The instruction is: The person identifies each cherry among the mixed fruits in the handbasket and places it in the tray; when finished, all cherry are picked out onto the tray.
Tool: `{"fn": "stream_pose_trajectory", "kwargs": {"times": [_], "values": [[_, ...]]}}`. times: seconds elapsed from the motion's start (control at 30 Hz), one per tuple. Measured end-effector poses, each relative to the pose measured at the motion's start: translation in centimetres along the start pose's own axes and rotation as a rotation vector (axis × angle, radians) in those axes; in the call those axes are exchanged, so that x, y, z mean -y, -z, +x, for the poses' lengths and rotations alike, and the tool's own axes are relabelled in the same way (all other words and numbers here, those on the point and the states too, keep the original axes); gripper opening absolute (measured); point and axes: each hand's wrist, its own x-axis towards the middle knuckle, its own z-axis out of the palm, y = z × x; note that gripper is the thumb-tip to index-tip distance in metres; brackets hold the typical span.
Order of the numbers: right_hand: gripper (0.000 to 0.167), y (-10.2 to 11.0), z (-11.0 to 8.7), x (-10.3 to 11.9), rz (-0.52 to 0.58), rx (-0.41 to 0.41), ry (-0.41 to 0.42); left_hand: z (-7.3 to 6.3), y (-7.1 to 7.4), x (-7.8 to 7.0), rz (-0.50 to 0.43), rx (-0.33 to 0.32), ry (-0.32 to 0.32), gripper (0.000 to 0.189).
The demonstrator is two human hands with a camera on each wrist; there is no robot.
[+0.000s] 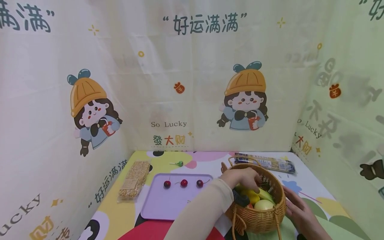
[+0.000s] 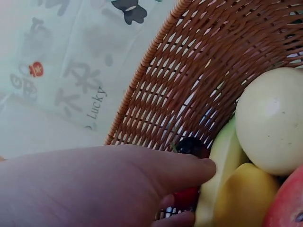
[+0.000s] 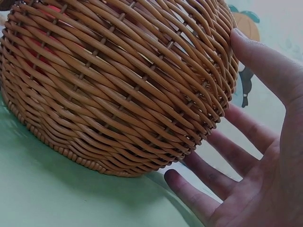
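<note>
A woven wicker basket [image 1: 255, 216] stands at the right of the table. My left hand [image 1: 244, 178] reaches down inside it. In the left wrist view, the thumb lies beside a banana [image 2: 220, 175], with a dark red cherry [image 2: 191, 146] just behind it. More red shows between the thumb and fingers; I cannot tell whether they grip it. A yellow fruit [image 2: 246, 196], a pale round fruit [image 2: 274, 120] and a red fruit [image 2: 289, 201] lie alongside. My right hand [image 3: 255, 165] has its fingers spread against the basket's outer side, thumb near the rim.
Left of the basket lies a purple tray [image 1: 168, 208] bearing three cherries in a row. A bag of grains [image 1: 135, 180] is at the far left, and a green lollipop [image 1: 179, 163] behind the tray. Behind the basket lies a long packet [image 1: 276, 164]. Printed cloth walls [image 1: 192, 100] enclose the table.
</note>
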Motion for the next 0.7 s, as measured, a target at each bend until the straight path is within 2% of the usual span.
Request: {"fn": "stream_pose_trajectory", "kwargs": {"times": [0.13, 0.2, 0.3, 0.4, 0.6, 0.7], "values": [[0.060, 0.1, 0.0, -0.2, 0.013, 0.013, 0.004, -0.4, -0.1, -0.6, 0.110, 0.036, 0.113, 0.060], [0.059, 0.2, 0.0, -0.3, 0.014, 0.013, 0.010, -0.6, -0.1, -0.6, 0.137, 0.052, 0.141, 0.067], [0.060, 0.1, 0.0, -0.2, 0.001, 0.014, 0.020, -0.5, -0.2, -0.3, 0.139, 0.073, 0.113, 0.072], [0.060, 0.1, 0.0, -0.1, -0.010, 0.019, 0.017, -0.2, -0.5, 0.0, 0.130, 0.068, 0.041, 0.073], [0.058, 0.0, 0.1, 0.0, -0.031, 0.000, -0.006, 0.8, -0.7, 0.1, 0.113, 0.056, -0.022, 0.067], [0.058, 0.2, 0.1, -0.1, -0.017, 0.004, -0.013, 1.1, -0.7, 0.1, 0.102, 0.060, -0.056, 0.058]]}}
